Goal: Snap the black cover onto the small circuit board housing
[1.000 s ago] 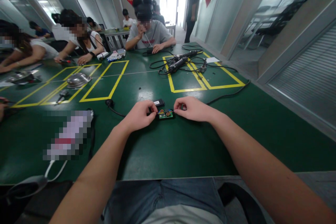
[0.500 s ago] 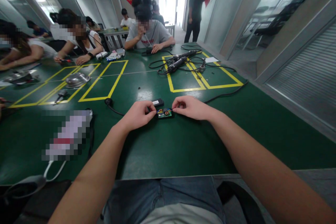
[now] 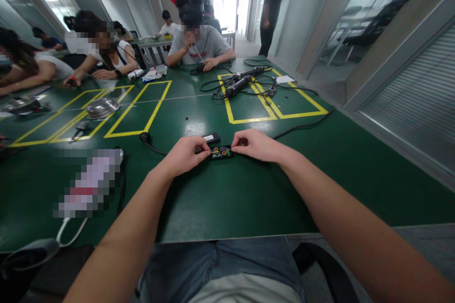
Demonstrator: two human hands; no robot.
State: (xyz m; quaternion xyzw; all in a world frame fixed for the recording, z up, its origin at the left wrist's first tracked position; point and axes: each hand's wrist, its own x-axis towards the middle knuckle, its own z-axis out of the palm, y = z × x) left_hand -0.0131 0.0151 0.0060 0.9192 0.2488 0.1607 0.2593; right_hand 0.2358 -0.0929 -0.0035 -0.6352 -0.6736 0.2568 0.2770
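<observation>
A small green circuit board (image 3: pixel 221 152) with copper-coloured ring coils lies in an open black plastic case (image 3: pixel 223 157) in front of me. My left hand (image 3: pixel 190 154) is closed in a pinch at the left end, where thin blue and yellow wires show. At the right end, my right hand (image 3: pixel 254 146) pinches as well, with thumb and forefinger together. Black cables run to both hands, and the fingers appear to hold their ends; the exact grip is partly hidden. Just behind the board lies a black ribbed cover (image 3: pixel 212 138) with a white label.
Tangled cables and black handheld tools (image 3: pixel 239 86) lie beyond, within yellow tape outlines. A metal bowl-like part (image 3: pixel 103 108) sits left. A blurred-out pale object (image 3: pixel 90 182) with a white cord is near my left forearm. Several people sit around the green table (image 3: pixel 227 199).
The board appears to sit lower in the black case, with more of the dark rim showing. Both hands remain pinched at its ends. The person standing at the back has shifted right.
</observation>
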